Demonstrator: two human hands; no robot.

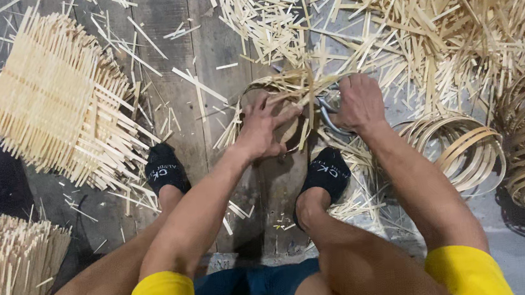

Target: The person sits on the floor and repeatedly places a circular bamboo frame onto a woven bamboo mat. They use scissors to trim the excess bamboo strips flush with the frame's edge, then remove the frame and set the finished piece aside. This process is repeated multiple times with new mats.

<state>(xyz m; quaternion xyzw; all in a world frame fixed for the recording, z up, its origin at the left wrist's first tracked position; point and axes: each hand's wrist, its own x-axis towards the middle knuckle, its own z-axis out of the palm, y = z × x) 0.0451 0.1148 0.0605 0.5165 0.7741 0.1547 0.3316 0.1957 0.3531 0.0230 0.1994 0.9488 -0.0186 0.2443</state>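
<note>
My left hand (263,128) lies spread on a small round woven bamboo piece (283,95) on the wooden floor, pressing it down. Loose strip ends stick out around its rim. My right hand (356,102) grips metal shears (329,111) at the piece's right edge, with the blades among the strip ends. My two feet in black socks (164,169) (323,172) rest on the boards on either side, below the hands.
A stack of woven bamboo mats (56,102) lies at the left. Cut bamboo strips (441,18) pile up at the top right. Coiled bamboo hoops (465,149) sit at the right, a bundle of sticks (7,265) at the lower left.
</note>
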